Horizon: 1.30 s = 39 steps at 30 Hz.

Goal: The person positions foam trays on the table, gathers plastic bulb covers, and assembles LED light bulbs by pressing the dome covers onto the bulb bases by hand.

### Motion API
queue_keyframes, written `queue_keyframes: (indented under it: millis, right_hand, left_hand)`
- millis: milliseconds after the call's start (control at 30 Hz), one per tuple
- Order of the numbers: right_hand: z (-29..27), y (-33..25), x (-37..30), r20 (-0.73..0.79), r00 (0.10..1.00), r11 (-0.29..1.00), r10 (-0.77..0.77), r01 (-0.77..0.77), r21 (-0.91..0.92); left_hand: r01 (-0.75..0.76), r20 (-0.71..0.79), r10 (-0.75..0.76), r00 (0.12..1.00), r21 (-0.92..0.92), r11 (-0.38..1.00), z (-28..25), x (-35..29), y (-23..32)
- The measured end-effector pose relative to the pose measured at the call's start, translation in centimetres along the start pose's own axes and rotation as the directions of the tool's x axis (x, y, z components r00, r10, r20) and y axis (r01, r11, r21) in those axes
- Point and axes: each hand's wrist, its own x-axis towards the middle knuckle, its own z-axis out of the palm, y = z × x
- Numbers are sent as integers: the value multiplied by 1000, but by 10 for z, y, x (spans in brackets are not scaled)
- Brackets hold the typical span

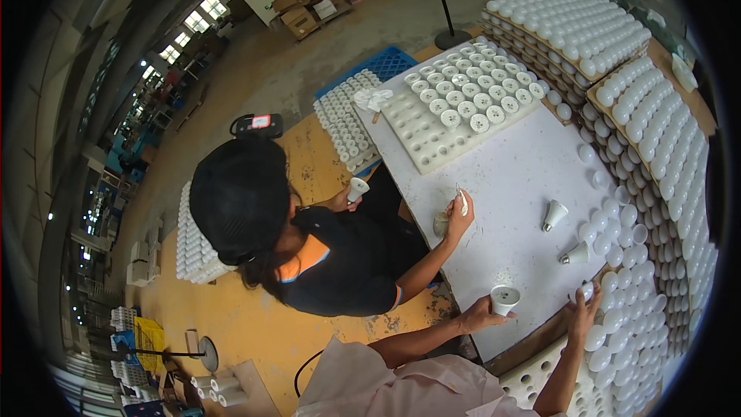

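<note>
My left hand [480,314] grips a white cup-shaped bulb housing [505,298], open end up, at the near edge of the white table [509,177]. Over by the stacked domes, my right hand [583,310] has its fingertips on a small white dome cover [589,290]. Two more housings [553,215] [575,254] lie on the table beyond my hands.
A co-worker in a black cap [239,197] sits at the left, one hand [460,216] on the table with a small part, the other holding a housing [356,188]. A white foam tray [455,112] of housings lies at the far end. Stacked dome trays [656,131] line the right.
</note>
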Motion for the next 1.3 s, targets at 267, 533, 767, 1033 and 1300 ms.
queue_keyframes:
  millis: [267, 533, 767, 1033, 1300]
  right_hand:
    - [-62, -6, -126, 475, 880, 863, -9, -233, 448]
    - [-133, 13, -191, 624, 780, 774, -42, -370, 514]
    - [-142, 19, -163, 771, 600, 827, -213, -309, 469]
    - [-189, 45, -159, 723, 622, 888, -300, -94, 450]
    - [-194, 45, -165, 719, 656, 936, -231, -52, 348]
  left_hand:
    - [96, -11, -97, 995, 302, 948, 86, -88, -3]
    - [-141, 76, 124, 989, 300, 943, 167, -119, -57]
    - [-104, -10, 149, 989, 666, 739, 192, -123, -26]
    - [-126, 112, 60, 992, 800, 587, 221, -96, -34]
    - [-129, 149, -14, 989, 893, 432, 227, -85, -36]
